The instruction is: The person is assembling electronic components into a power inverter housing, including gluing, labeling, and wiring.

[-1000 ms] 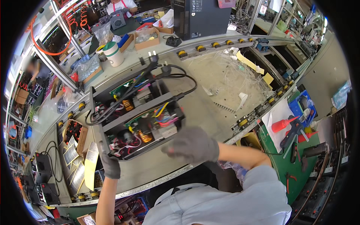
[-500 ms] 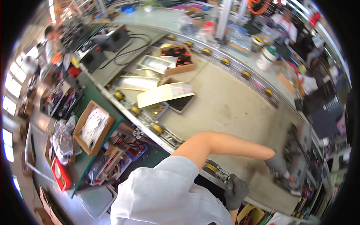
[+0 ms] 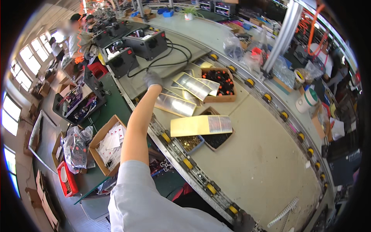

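Observation:
My left hand (image 3: 153, 79), in a grey glove, reaches out at the end of my stretched arm to the near edge of a grey-green board (image 3: 133, 83). Its fingers extend over the board's surface, with nothing visible in them. Just beyond it lies a looped black cable (image 3: 170, 62), running by two dark box-shaped devices (image 3: 148, 44) (image 3: 120, 62). Clear sheets with yellow edges (image 3: 176, 104) lie to the right of the hand. At the lower edge my gloved right hand (image 3: 243, 221) is beside the roller rail (image 3: 210, 188); its fingers are mostly hidden.
A box of black and orange parts (image 3: 219, 82), a box of dark parts (image 3: 218, 141) and a blue bin of brass-coloured pieces (image 3: 191, 144) stand on the line, partly under a yellow sheet (image 3: 189, 126). A carton of white pieces (image 3: 110, 145) is at left. Co-workers appear far left.
My left hand has swung from the dark device on the right to the board at the upper left. The view has turned, and that device is out of sight. My right hand appears lower.

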Demonstrator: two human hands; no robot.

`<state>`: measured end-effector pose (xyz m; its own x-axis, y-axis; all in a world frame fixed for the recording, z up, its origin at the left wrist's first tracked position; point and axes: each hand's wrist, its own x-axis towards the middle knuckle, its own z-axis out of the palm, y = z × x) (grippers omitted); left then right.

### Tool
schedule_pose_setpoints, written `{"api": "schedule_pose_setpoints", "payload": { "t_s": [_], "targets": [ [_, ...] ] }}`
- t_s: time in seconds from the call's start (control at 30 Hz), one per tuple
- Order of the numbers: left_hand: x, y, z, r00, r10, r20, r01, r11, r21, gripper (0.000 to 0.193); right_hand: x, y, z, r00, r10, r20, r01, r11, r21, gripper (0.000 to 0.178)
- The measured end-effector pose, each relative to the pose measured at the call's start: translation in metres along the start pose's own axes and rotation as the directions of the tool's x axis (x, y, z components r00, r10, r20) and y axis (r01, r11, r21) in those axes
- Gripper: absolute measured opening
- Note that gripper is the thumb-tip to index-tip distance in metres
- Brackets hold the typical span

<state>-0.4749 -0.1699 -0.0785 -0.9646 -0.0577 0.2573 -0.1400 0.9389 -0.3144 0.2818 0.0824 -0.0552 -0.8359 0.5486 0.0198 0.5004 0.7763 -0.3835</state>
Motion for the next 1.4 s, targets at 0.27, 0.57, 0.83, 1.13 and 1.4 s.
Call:
{"api": "schedule_pose_setpoints", "payload": {
  "t_s": [0.27, 0.57, 0.83, 1.13, 1.4],
  "targets": [
    [-0.017, -0.016, 0.050, 0.988, -0.100, -0.121, 0.091, 0.993, -0.077, 0.024, 0.007, 0.019, 0.007, 0.983, 0.006, 0.183, -0.034, 0.988, 0.151, 0.025],
    [-0.177, -0.021, -0.169, 0.267, 0.929, 0.255, 0.096, 0.238, -0.966, 0.033, 0.058, -0.018, -0.009, 0.990, -0.138, 0.008, 0.138, 0.990, 0.018, 0.028],
    [-0.294, -0.014, -0.138, 0.608, 0.791, -0.066, -0.756, 0.552, -0.351, 0.036, 0.131, -0.069, -0.012, 0.962, -0.053, 0.268, -0.210, 0.486, 0.848, 0.019],
    [-0.431, 0.028, -0.180, 0.454, 0.859, -0.235, -0.850, 0.339, -0.403, 0.034, 0.191, -0.072, 0.042, 0.804, -0.150, 0.576, -0.577, 0.037, 0.816, 0.017],
    [-0.500, 0.026, -0.266, -0.015, 0.959, -0.282, -0.660, -0.221, -0.718, 0.031, 0.113, 0.042, 0.008, 0.884, 0.065, 0.463, -0.465, 0.224, 0.856, 0.024]
  ]
}}
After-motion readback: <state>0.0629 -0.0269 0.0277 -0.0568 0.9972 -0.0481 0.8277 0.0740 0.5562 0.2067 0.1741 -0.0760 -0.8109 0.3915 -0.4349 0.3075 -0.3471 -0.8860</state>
